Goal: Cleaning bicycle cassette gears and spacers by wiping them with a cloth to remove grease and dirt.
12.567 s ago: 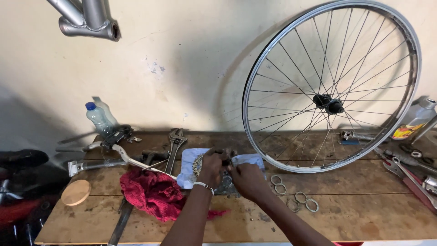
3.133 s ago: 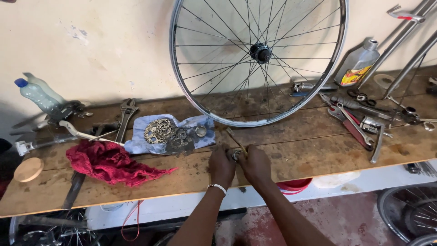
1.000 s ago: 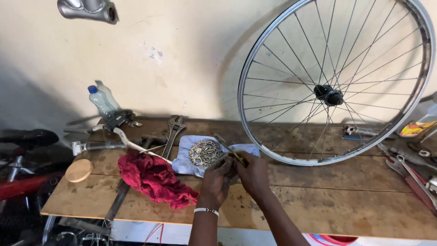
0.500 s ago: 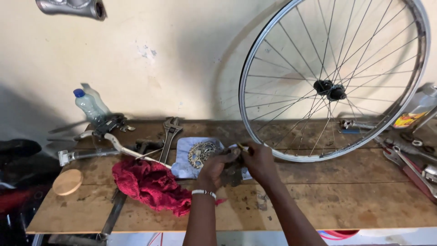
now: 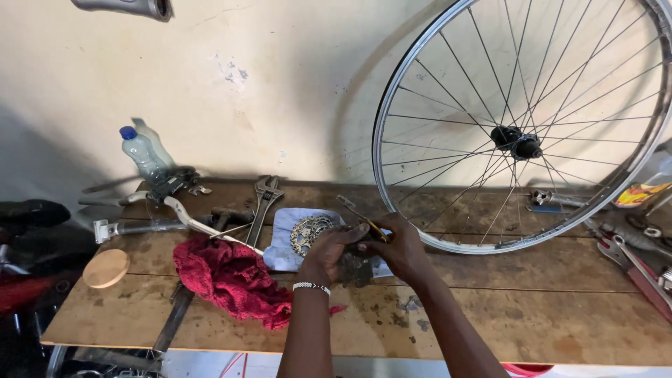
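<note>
A blue-capped bottle, contents unclear, is stood at the wall, while a thin tool, angled up-left, is pinched by the left hand and right hand.

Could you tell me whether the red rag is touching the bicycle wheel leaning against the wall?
Apart. The head view shows the red rag left of the hands, with bare wooden bench between it and the bicycle wheel's rim.

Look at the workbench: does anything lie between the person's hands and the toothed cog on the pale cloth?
Nothing visible does. The left hand and right hand sit beside the cog on the cloth; the red rag lies off to the side.
</note>
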